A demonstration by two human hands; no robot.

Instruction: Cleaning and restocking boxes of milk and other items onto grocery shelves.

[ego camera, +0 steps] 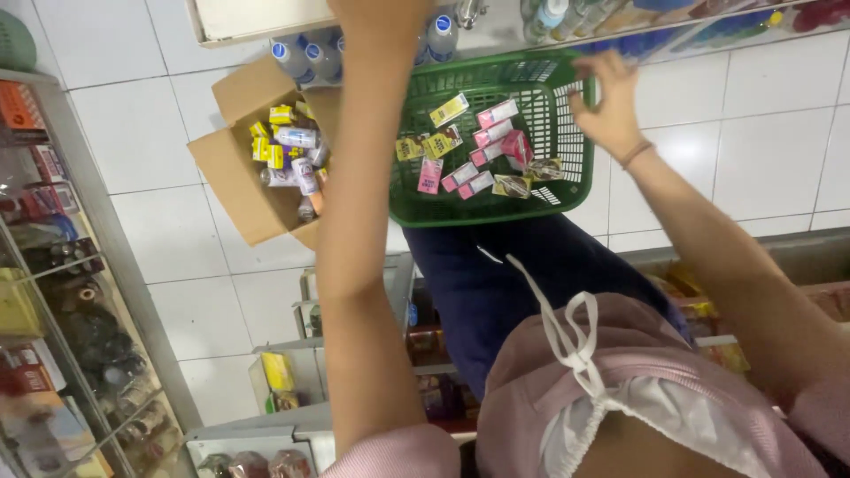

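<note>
Now right hand (609,99) touches green basket (496,142) rim.

Green plastic mesh basket (567,115): on the white tiled floor (177,230), in front of the person's dark-trousered legs (496,283), holding small flat pink and yellow packets (460,150). Open brown cardboard box (230,177): just left of the basket, touching it, filled with small yellow cartons and bottles (288,150); blue-capped plastic bottles (310,57) stand behind both. Glass display shelves (62,292): far left; right hand (606,102) on the basket's right rim, left arm (363,221) crossing between box and basket.
</note>
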